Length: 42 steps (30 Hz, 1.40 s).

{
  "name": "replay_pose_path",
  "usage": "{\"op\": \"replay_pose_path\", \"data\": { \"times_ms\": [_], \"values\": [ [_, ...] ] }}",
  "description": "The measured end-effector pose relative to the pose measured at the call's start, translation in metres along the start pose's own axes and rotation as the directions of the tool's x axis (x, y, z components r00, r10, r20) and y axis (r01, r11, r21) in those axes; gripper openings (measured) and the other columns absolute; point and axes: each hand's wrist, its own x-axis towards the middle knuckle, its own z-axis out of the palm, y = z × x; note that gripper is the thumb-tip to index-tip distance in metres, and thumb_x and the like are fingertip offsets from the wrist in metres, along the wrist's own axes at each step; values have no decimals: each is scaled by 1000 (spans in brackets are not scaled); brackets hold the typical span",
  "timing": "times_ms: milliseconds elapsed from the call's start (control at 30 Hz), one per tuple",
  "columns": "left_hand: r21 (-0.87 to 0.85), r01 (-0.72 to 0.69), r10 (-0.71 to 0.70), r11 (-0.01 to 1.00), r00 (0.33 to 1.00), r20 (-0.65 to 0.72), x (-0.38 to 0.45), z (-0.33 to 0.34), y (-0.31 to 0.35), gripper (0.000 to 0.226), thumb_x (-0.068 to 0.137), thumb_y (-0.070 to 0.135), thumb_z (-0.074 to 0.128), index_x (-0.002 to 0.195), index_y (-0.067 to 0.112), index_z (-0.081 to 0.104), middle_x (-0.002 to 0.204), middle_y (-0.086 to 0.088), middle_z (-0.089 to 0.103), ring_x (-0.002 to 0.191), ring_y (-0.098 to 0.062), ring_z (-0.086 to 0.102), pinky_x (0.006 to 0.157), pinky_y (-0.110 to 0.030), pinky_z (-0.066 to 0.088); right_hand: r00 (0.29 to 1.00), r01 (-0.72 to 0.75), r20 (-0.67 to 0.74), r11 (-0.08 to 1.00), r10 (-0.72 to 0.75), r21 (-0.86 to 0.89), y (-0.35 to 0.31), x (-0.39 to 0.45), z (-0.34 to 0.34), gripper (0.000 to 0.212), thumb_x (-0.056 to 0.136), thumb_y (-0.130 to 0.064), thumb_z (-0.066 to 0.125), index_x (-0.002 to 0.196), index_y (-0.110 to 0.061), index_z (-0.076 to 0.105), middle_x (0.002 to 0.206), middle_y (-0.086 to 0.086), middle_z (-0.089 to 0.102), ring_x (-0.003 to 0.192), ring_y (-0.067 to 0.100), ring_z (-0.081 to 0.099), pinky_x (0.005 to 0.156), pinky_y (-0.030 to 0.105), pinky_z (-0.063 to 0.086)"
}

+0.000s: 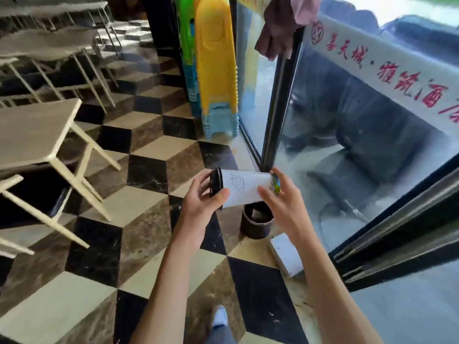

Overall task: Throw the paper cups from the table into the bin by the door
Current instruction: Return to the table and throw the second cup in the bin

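Note:
A white paper cup with a black lid lies sideways between my two hands, lid end to the left. My left hand grips the lid end and my right hand holds the base end. The cup hangs right above a small dark round bin that stands on the floor beside the glass door. Some rubbish shows inside the bin. The cup hides part of the bin's rim.
A white box lies on the floor to the right of the bin. Stacked plastic stools stand against the door frame. Tables and chairs fill the left side. Another person's hand holds the door's edge up top.

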Motion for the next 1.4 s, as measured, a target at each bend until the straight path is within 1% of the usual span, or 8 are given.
{"op": "replay_pose_path", "data": {
  "times_ms": [133,300,467,600,867,1133,1300,1400],
  "values": [
    [55,32,-36,998,996,78,70,23,-18,54,67,54,89,116,53,66,120,22,71,112,1,68,84,-21,57,996,-46,-78,998,44,-32,27,61,-15,65,88,-32,66,146,-18,41,129,0,60,109,12,63,92,31,53],
    [108,66,-85,992,981,175,169,49,-41,54,81,40,84,130,37,62,124,12,72,112,3,66,88,-29,59,985,-77,-159,993,62,-89,53,143,-24,60,90,-26,67,144,-15,43,118,-11,59,105,8,61,97,30,49],
    [93,139,-157,986,958,239,260,74,-49,56,85,23,82,136,25,60,126,4,72,116,-6,67,91,-28,57,968,-169,-205,979,144,-110,68,218,-32,59,91,-24,66,144,-17,43,112,-19,56,98,-11,57,82,1,39],
    [131,184,-215,974,932,292,314,92,-62,60,87,18,80,142,22,56,129,1,71,119,-4,65,97,-23,54,946,-246,-245,963,213,-111,88,264,-38,63,91,-25,66,147,-15,40,133,-3,54,114,12,55,100,26,42],
    [133,345,-366,929,909,201,368,120,-150,67,69,35,85,132,33,62,128,1,72,122,-11,65,101,-35,54,917,-382,-169,918,362,-107,181,327,-44,64,91,-27,64,149,-19,36,135,-1,55,112,12,60,97,35,51],
    [278,433,-468,857,881,72,407,129,-344,68,74,33,82,137,38,55,129,12,67,114,4,64,91,-20,55,858,-511,-38,844,512,-162,385,368,-24,64,91,-26,64,149,-20,36,119,-11,57,95,-22,54,71,1,43],
    [293,501,-519,814,854,-18,414,118,-472,62,75,36,81,132,43,58,121,17,71,115,2,65,92,-27,57,814,-565,31,804,580,-186,511,374,10,67,92,-30,62,151,-24,32,128,-7,58,111,9,60,100,38,49],
    [286,562,-578,776,815,-31,413,110,-536,67,77,35,79,140,33,56,128,7,69,114,-1,67,91,-28,58,789,-587,48,775,613,-234,573,370,29,67,90,-29,62,150,-22,32,130,0,58,106,12,61,97,36,48]
  ]
}}
